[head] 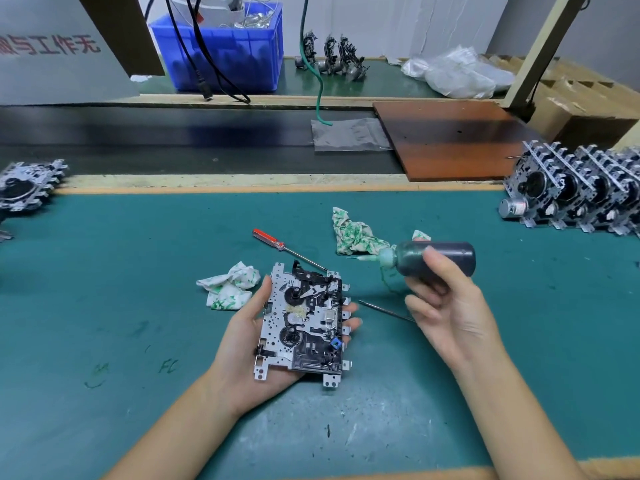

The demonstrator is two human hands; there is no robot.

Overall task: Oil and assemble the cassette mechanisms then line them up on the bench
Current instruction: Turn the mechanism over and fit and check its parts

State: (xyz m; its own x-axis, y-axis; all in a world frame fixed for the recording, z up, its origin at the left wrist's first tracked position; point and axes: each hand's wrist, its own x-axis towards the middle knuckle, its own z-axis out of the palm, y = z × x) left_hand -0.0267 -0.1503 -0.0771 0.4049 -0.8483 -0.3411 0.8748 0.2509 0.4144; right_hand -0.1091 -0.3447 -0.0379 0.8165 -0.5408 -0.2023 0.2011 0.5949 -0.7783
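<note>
We see the left hand (242, 341) cradling a cassette mechanism (303, 323) above the green counter (104, 306), palm up; the thumb rests along the plate's left edge and the fingertips curl up past its right edge, a loose but closed grip. To the right, the right hand (446, 303) holds a dark oil bottle (436, 258) with fingers wrapped round its body, the pale nozzle pointing left, clear of the mechanism. On the counter beyond lie a red-handled screwdriver (287, 249), two green-printed rags (356, 237), and a thin metal rod (384, 311) near the right hand. A row of mechanisms (581, 199) stands at the far right, another mechanism (24, 185) at the far left.
</note>
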